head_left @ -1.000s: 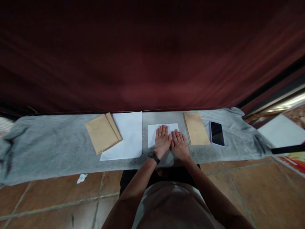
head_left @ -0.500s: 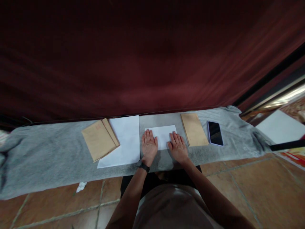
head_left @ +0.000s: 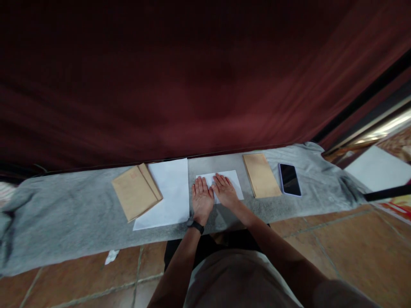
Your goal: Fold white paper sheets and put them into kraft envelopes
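Observation:
A small white sheet of paper (head_left: 236, 184), seemingly folded, lies under both palms on the grey cloth. My left hand (head_left: 202, 198) rests flat on its left part, fingers stretched forward, a dark watch (head_left: 195, 225) on the wrist. Close beside it, my right hand (head_left: 225, 191) presses flat over the middle of the paper, fingers extended. To the left lies larger white paper (head_left: 173, 192), its left part covered by brown envelopes (head_left: 136, 192). On the right sits a stack of brown envelopes (head_left: 261, 175).
A phone (head_left: 290, 179) with a pale purple edge lies right of the envelope stack. The narrow bench is covered in grey cloth (head_left: 77, 209). A dark red curtain (head_left: 205, 85) hangs behind it. Crumpled white tissue (head_left: 111, 256) lies on the tiled floor (head_left: 80, 278).
My right hand has slid left across the small white paper, from its right edge to its middle, near my left hand. The left hand stays in place.

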{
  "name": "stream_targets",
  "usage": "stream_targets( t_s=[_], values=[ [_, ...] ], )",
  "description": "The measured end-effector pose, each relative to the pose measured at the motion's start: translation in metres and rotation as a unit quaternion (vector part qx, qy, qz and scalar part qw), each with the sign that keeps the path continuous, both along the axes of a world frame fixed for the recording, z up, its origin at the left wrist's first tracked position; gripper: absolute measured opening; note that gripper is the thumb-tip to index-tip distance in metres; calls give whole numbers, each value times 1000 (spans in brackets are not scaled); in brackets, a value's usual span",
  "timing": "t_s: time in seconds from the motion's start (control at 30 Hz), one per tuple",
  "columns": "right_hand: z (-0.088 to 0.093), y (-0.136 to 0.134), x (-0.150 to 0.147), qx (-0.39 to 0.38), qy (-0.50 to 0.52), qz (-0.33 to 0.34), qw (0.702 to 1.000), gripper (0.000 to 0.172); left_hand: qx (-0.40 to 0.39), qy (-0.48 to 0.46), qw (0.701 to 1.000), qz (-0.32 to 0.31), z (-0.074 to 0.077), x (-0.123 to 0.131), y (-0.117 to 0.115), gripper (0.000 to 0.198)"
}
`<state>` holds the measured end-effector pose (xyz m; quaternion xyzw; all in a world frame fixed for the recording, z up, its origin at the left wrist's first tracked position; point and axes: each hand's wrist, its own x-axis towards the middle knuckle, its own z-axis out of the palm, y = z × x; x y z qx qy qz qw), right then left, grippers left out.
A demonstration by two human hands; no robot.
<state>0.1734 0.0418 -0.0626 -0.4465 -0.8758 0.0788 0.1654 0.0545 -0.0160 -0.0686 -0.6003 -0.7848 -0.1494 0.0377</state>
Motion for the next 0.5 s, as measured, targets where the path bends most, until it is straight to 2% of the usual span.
stream_targets(
  t_s=[0.2, 0.5],
  values=[
    [-12, 8, 21, 32, 1, -33, 999, 51, 11, -1, 1000, -1, 0, 0, 0, 60],
    [-20, 12, 41, 58, 4, -99, 993, 56, 6, -3, 1000, -2, 0, 0, 0, 65]
  ],
)
